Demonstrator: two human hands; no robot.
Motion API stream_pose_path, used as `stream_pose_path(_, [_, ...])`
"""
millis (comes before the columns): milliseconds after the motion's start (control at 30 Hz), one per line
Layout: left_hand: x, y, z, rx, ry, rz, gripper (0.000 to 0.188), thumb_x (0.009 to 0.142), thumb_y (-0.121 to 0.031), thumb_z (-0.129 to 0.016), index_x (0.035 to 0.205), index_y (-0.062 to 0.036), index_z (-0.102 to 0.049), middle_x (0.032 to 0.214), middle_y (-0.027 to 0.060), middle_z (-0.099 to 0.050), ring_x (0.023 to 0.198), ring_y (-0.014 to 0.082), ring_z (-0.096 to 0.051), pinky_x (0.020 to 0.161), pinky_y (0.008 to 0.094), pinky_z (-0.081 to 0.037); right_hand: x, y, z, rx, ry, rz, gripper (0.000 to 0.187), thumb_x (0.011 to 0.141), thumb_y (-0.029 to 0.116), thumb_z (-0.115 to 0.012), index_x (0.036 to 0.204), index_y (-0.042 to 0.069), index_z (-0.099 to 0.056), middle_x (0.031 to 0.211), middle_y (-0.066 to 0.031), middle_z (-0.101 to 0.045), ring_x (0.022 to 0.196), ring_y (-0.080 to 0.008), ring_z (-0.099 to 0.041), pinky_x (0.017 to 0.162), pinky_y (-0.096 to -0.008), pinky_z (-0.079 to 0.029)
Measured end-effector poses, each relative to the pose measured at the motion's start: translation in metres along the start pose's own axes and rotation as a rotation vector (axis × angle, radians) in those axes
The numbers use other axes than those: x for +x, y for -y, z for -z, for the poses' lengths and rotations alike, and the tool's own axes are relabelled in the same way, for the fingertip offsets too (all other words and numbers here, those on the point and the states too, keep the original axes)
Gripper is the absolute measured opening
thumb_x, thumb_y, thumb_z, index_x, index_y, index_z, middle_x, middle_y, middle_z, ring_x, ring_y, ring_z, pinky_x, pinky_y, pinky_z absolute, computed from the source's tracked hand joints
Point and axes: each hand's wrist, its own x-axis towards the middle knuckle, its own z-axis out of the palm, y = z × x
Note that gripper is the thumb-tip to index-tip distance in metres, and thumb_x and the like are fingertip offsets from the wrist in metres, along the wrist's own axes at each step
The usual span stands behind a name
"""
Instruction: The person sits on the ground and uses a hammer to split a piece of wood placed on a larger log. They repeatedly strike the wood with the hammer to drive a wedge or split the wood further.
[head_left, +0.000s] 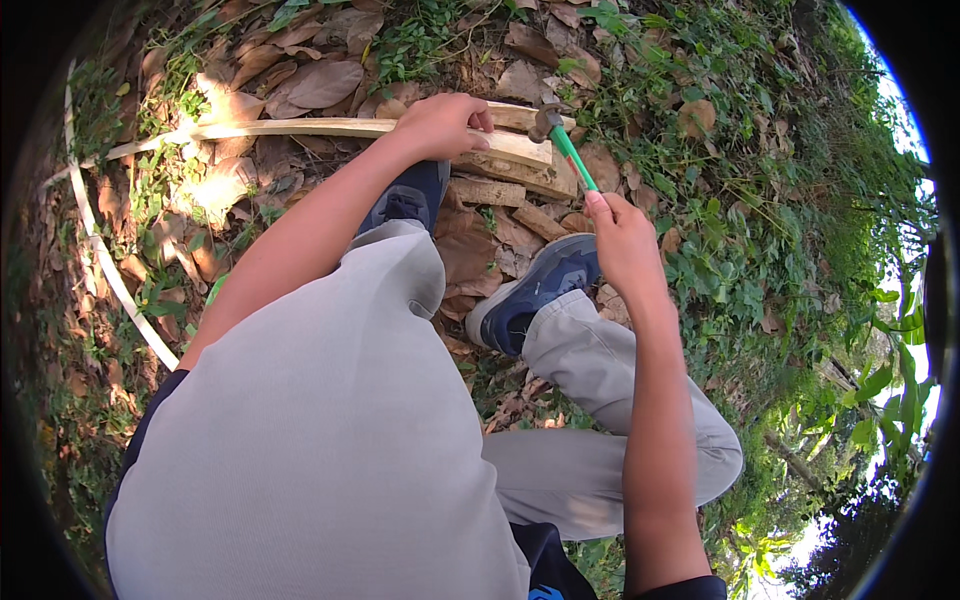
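Note:
My left hand [440,128] lies curled over a long pale wooden strip [300,127], fingers bent near its right part. Whether something small sits between its fingertips is too small to tell. In my right hand [625,235] is a hammer with a green handle [575,160], gripped near the handle's lower end. The hammer's metal head [548,123] is over the right ends of the wood. Beneath the strip are thicker wooden pieces [550,178], resting close together on the ground. Another pale length [530,117] lies along the far side.
Two short wood chunks [487,192] lie between my blue shoes [540,290]. A second long pale strip [110,265] curves along the left side. Dry brown leaves [320,85] and green ground plants [720,200] cover the soil around. My bent legs in grey trousers [330,420] fill the near area.

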Motion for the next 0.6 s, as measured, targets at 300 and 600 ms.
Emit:
stream_pose_path(300, [0.002, 0.0, -0.004, 0.007, -0.024, -0.038, 0.032, 0.084, -0.034, -0.081, 0.11, -0.0172, -0.073, 0.111, 0.0042, -0.072, 0.112, 0.0246, -0.067, 0.094, 0.0396, -0.053, 0.001, -0.007, -0.001, 0.471, -0.442, 0.248, 0.039, 0.112, 0.037, -0.043, 0.108, 0.0, -0.055, 0.067, -0.0118, -0.057, 0.06, -0.0258, -0.057, 0.058, -0.0412, -0.043])
stream_pose_path(600, [0.002, -0.001, -0.003, 0.004, -0.023, -0.017, 0.033, 0.081, -0.033, -0.083, 0.11, -0.0176, -0.075, 0.114, 0.005, -0.075, 0.111, 0.0257, -0.069, 0.094, 0.0411, -0.054, 0.015, -0.008, 0.024, -0.203, 0.15, 0.04, 0.052, 0.111, 0.043, -0.038, 0.113, -0.001, -0.066, 0.109, -0.0289, -0.07, 0.109, -0.0489, -0.063, 0.092, -0.0556, -0.05])
